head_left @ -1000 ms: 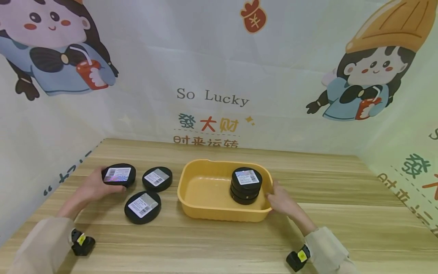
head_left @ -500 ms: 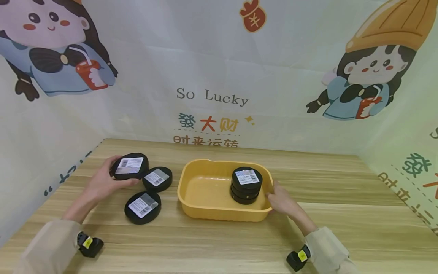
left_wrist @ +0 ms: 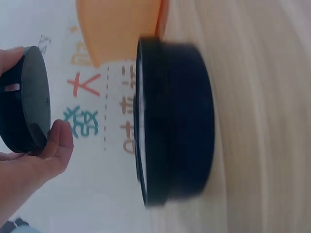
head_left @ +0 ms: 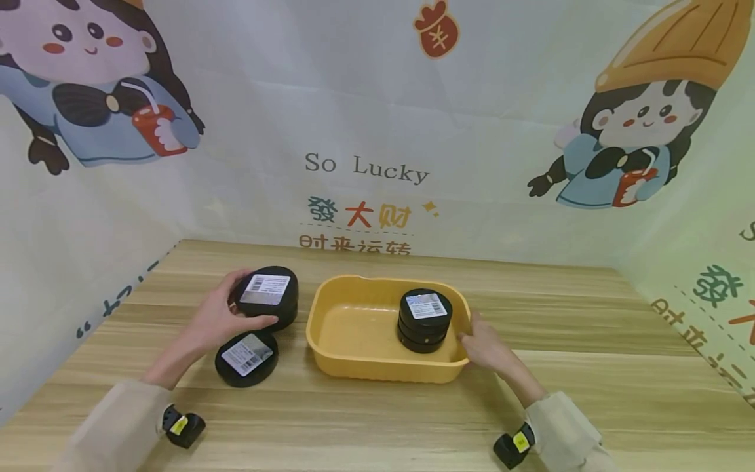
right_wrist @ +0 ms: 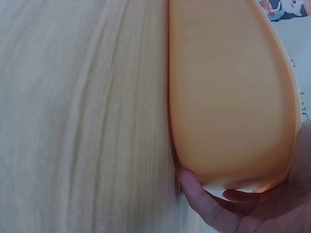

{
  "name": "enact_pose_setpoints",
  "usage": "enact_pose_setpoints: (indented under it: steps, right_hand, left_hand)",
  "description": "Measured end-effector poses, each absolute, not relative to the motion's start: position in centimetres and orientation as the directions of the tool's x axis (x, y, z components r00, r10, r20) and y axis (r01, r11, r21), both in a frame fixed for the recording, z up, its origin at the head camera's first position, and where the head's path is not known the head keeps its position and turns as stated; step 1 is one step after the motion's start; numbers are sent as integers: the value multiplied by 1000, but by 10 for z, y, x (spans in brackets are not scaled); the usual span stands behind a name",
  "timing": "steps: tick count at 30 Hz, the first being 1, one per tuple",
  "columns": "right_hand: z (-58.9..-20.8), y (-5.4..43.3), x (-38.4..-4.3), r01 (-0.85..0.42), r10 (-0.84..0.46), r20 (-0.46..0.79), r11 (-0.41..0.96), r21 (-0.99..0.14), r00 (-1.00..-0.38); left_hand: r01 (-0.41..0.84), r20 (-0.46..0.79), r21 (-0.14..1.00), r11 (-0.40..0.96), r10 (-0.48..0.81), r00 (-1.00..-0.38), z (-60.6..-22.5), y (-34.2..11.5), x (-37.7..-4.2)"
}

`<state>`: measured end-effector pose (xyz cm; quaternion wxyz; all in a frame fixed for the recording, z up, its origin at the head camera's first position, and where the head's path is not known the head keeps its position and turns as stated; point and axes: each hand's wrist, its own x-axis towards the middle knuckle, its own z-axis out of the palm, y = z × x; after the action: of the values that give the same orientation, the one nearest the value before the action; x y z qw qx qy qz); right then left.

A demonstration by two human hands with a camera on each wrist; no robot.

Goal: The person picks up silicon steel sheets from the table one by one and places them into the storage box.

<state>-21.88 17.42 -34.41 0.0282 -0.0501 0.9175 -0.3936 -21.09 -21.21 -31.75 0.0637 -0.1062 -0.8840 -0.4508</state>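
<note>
My left hand (head_left: 212, 321) grips a flat round black container (head_left: 265, 290) with a white label on its top. In the left wrist view this raised container (left_wrist: 36, 97) shows its plain dark underside, fingers curled about its edge. Overlapping it in the head view, a second such container is mostly hidden behind it. Nearer the body lies another labelled black container (head_left: 246, 359), large in the left wrist view. My right hand (head_left: 486, 341) holds the right end of a yellow plastic bin (head_left: 383, 370), fingers curled at its wall. Inside, at the right, stand stacked black containers (head_left: 423, 321).
The bin and containers rest on a wood-grain table (head_left: 377, 419). A printed cloth backdrop (head_left: 366, 105) rises behind the table and along both sides. Both sleeves carry a small black wrist camera, such as the left wrist camera (head_left: 185, 429).
My left hand has lifted its black container and carried it rightward from the far left, over the second container. The right hand and the bin stay where they were.
</note>
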Motion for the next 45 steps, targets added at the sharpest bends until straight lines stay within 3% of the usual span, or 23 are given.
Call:
enact_pose_setpoints:
  steps: [11, 21, 36, 45]
  right_hand:
    - [-345, 175, -219, -70, -114, -8, 661, -747, -993]
    - [-344, 174, -218, -70, -113, -7, 658, -750, -994]
    - [-342, 174, -217, -97, -132, 8, 678, -729, -991]
    - [-342, 174, -217, -96, -138, 5, 661, -744, -990]
  left_hand:
    - [345, 293, 743, 574, 185, -938, -325, -180, -210]
    - [319, 261, 718, 619, 185, -947, -324, -157, -215]
    - [418, 328, 651, 634, 262, -908, -333, -129, -230]
    - [424, 301, 646, 635, 299, -906, -333, -113, -238]
